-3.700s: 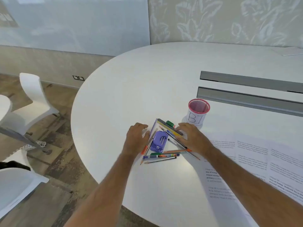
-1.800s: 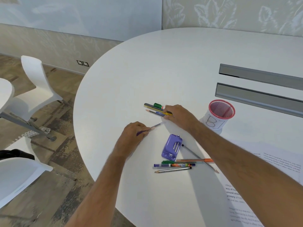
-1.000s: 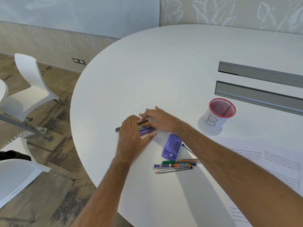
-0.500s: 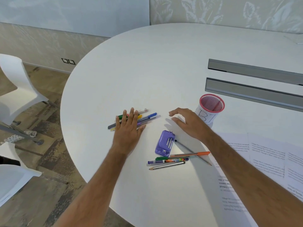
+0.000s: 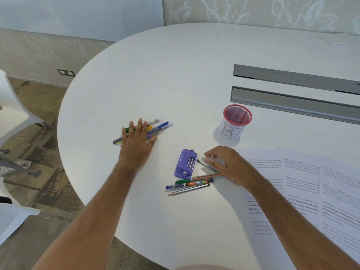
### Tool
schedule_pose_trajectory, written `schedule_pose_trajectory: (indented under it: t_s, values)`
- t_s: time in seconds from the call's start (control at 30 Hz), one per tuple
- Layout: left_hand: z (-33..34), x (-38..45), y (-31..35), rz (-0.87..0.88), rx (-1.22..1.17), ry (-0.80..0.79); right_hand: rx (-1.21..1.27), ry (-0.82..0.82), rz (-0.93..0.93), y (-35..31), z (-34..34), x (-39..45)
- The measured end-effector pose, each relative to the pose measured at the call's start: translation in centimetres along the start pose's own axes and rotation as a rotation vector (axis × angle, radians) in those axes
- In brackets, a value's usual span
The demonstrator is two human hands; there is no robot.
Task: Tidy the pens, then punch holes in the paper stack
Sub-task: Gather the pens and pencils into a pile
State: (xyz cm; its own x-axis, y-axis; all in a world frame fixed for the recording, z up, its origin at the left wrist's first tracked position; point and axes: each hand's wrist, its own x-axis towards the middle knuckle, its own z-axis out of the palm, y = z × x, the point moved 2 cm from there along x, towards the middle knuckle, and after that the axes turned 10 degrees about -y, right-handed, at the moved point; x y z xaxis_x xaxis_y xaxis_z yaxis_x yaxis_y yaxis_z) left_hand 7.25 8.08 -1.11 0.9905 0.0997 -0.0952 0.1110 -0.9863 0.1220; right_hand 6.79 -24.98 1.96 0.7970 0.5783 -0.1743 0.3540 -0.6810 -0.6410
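My left hand (image 5: 137, 143) lies flat, fingers spread, on a bundle of several pens (image 5: 158, 127) on the white table (image 5: 175, 75). A purple hole punch (image 5: 185, 165) sits to its right. My right hand (image 5: 227, 164) hovers with fingers apart over a thin dark pen (image 5: 202, 164) just right of the punch. Below the punch lies a second group of pens and a pencil (image 5: 190, 185). A pink mesh pen cup (image 5: 234, 122) labelled "BI" stands empty behind my right hand. Printed paper sheets (image 5: 303, 178) are spread out at the right.
Two grey cable-slot covers (image 5: 292, 102) run across the table behind the cup. White chairs (image 5: 13, 114) stand on the floor to the left of the table's curved edge. A sheet of paper (image 5: 341, 38) lies at the far right corner.
My right hand left the bundle under my left hand and came down and right to the dark pen beside the hole punch. My left hand stays flat on the bundle.
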Motion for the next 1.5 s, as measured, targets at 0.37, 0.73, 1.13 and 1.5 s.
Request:
schedule_pose_trajectory:
  t_s: [0.37, 0.73, 1.13, 1.5]
  values:
    - [-1.2, -8.3, 5.5, 0.166, -0.489, 0.272, -0.103, -0.082, 0.014, -0.2, 1.8, -3.2]
    - [1.3, -14.4, 8.0, 0.4, -0.452, 0.159, -0.096, -0.113, -0.097, -1.2, 3.5, -4.6]
    - [1.9, -16.0, 8.5, 0.539, -0.365, 0.111, -0.054, -0.152, -0.2, -3.5, 6.4, -4.8]
    - [1.2, -16.3, 2.6, 0.433, -0.439, 0.093, -0.107, -0.182, -0.293, -5.5, 8.1, -4.0]
